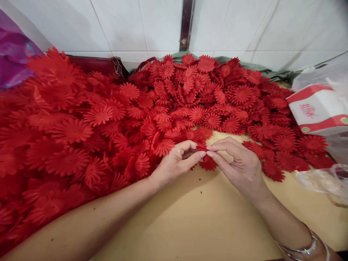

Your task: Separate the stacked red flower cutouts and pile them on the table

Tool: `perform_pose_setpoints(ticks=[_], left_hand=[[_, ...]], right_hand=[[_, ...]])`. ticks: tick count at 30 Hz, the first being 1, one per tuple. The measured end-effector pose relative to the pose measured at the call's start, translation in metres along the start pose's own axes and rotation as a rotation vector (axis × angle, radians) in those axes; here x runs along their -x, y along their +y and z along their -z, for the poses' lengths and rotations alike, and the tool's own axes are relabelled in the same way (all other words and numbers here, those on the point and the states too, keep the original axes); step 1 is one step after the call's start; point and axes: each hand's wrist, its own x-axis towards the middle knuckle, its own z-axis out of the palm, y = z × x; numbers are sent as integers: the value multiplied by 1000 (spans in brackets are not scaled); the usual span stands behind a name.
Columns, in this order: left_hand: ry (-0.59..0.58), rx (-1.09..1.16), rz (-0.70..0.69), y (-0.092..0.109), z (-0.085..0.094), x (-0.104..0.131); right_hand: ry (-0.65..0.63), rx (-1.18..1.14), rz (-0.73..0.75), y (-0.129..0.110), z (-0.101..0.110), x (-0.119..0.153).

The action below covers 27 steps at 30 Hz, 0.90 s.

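Observation:
Between my two hands is a red artificial flower piece [201, 146], partly hidden by the fingers. My left hand [181, 157] pinches it between thumb and forefinger from the left. From the right, my right hand [239, 165] closes its thumb and fingertips on the same piece, with the tips almost meeting the left thumb. Just below the fingers another red flower piece [208, 164] shows, and whether it is joined to the held one I cannot tell. A large heap of red petal pieces [163, 119] spreads behind and to the left of both hands.
Two tiny red scraps [200, 179] lie on the light wooden table [174, 221]. At the right stand a white and red box [315, 107] and a clear plastic bag [320, 179]. A dark red handbag [92, 65] rests against the tiled wall [152, 25]; purple plastic [16, 47] is far left.

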Motion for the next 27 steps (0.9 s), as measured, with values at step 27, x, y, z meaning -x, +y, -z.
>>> perform_pose_setpoints(ticks=[27], left_hand=[[-1, 57, -54, -5, -1, 0]], right_hand=[[-27, -359, -308, 2, -6, 3]])
